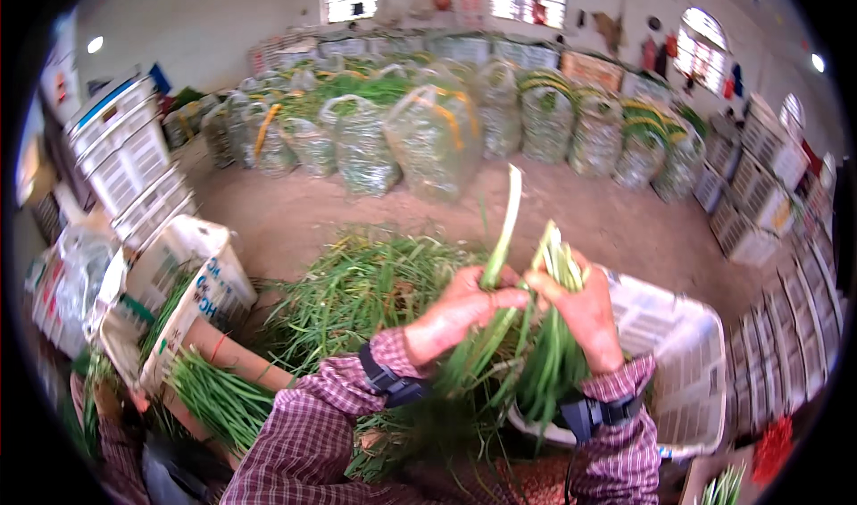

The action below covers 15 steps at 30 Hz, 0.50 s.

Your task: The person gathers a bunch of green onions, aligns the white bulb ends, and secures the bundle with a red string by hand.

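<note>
My left hand holds a thick scallion-like stalk, its pale end pointing up and its green leaves hanging below my fingers. Close beside it, my right hand grips a bunch of green stalks with the white ends bunched at the top. The two hands almost touch, thumbs toward each other. Loose leaves dangle beneath them over a white plastic crate. Before me on the floor spreads a heap of cut green leaves.
At left, a bundle of thin green stalks lies beside a tilted white crate. White crates are stacked behind. Filled clear plastic bags line the far side. Red ties and more stalks sit at lower right.
</note>
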### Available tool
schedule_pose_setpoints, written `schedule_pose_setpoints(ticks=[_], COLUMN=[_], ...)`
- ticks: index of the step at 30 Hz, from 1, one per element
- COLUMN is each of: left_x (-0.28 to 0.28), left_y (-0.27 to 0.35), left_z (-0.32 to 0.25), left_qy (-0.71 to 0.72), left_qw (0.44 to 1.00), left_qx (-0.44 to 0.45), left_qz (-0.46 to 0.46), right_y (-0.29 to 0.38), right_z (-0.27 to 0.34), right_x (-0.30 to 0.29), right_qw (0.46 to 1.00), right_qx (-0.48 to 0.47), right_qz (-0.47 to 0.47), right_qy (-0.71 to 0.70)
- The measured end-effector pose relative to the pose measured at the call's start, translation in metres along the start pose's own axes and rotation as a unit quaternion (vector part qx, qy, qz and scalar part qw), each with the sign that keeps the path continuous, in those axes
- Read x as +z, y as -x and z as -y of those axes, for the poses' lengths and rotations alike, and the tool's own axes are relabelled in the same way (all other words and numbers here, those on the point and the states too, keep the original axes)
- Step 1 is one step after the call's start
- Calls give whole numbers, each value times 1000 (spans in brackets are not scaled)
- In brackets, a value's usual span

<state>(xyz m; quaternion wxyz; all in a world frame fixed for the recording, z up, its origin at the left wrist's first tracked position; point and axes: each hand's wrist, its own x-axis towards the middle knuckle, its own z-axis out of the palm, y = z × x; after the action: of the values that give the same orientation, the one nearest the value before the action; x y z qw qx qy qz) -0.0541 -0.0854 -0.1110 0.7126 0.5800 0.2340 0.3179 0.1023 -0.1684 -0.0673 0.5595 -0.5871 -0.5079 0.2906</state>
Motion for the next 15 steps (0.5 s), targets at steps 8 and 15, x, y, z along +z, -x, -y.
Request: schedule_pose_setpoints(ticks=[8,15], left_x=[-9,-37], left_y=[13,43], left_z=[20,15], left_qy=[133,119], left_qw=[988,987], left_qx=[-52,-64], left_qz=[57,83], right_y=[9,5], right_z=[-1,-18], right_x=[-1,-14], right_qw=[996,986], right_qx=[0,-42], right_qz=[90,101], right_qy=[7,125])
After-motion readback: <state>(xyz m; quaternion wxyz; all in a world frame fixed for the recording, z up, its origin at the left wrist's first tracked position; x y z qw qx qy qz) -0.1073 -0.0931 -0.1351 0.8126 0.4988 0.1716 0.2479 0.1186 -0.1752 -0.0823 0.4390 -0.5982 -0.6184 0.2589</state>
